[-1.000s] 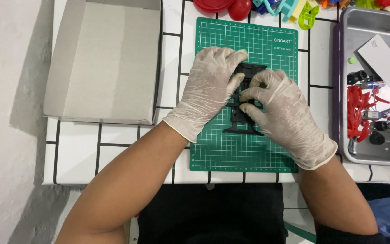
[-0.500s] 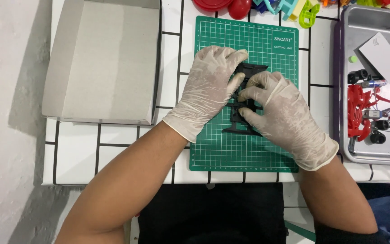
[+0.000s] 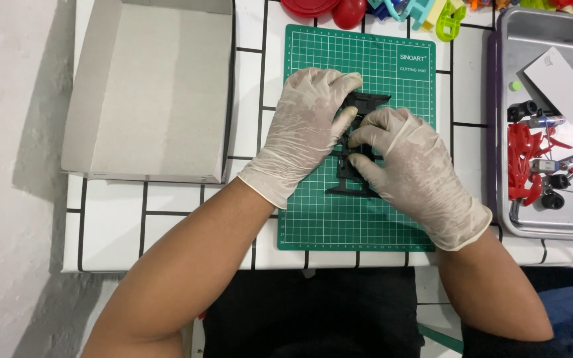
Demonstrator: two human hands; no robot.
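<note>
I see both of my gloved hands closed on a black plastic frame piece (image 3: 356, 174) that sits over the middle of the green cutting mat (image 3: 319, 219). My left hand (image 3: 306, 129) lies across the piece's left side, fingers curled and its thumb pressed against the part; my right hand (image 3: 409, 162) covers the right side, fingers bent and pinching the upper portion. Much of the piece is hidden under the gloves, so I cannot tell its full shape; a flat black end sticks out above the fingers and a footed end shows below them, resting on the mat.

The mat lies on a white tiled counter (image 3: 160, 225). To the left, well apart from my hands, is an open grey cardboard box (image 3: 154, 93). At the right edge stands a metal tray (image 3: 558, 229) holding red plastic parts (image 3: 522, 162), small black wheels (image 3: 552, 199) and a white card (image 3: 558, 83). Colourful plastic items (image 3: 432, 10) crowd the counter's far edge.
</note>
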